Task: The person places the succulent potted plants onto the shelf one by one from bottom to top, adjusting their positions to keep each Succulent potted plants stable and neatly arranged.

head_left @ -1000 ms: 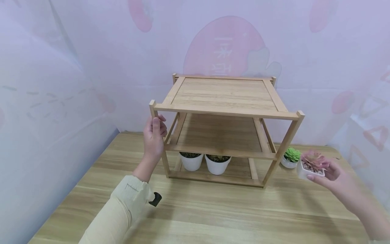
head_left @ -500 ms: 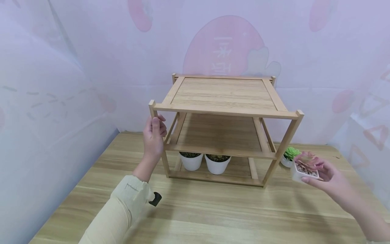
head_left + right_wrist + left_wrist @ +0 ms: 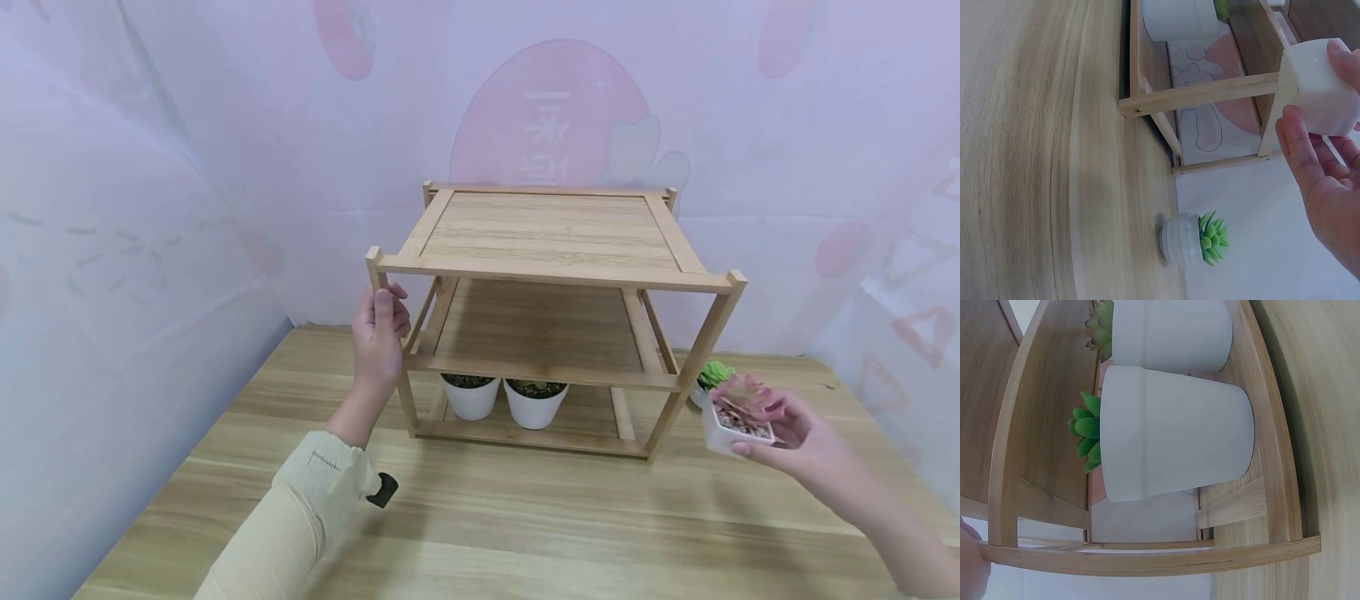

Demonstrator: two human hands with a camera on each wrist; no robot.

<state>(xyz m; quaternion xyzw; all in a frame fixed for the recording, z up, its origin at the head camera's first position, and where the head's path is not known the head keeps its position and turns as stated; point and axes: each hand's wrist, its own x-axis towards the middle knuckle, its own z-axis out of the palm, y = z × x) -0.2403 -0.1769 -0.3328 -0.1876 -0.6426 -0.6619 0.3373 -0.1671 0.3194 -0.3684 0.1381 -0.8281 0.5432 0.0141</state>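
Note:
A three-tier wooden shelf (image 3: 555, 233) stands on the table, and my left hand (image 3: 380, 333) grips its front left post just below the top tier. In my right hand (image 3: 817, 450) is a pink succulent (image 3: 742, 402) in a white square pot (image 3: 735, 433), pinched between thumb and fingers and raised off the table to the right of the shelf. The right wrist view shows the pot's white side (image 3: 1321, 87) between the fingers. Two white potted plants (image 3: 535, 406) stand on the bottom tier; in the left wrist view one has a green succulent (image 3: 1088, 431) top.
Behind the held pot, a small green succulent (image 3: 716, 375) in a white ribbed pot (image 3: 1182, 240) sits on the wooden table (image 3: 525, 517), right of the shelf. A printed pale curtain (image 3: 337, 167) hangs behind and at both sides.
My right hand has carried the pink succulent leftward and slightly nearer, toward the shelf's right front post. It now covers more of the green succulent's pot. My left hand has stayed on its post.

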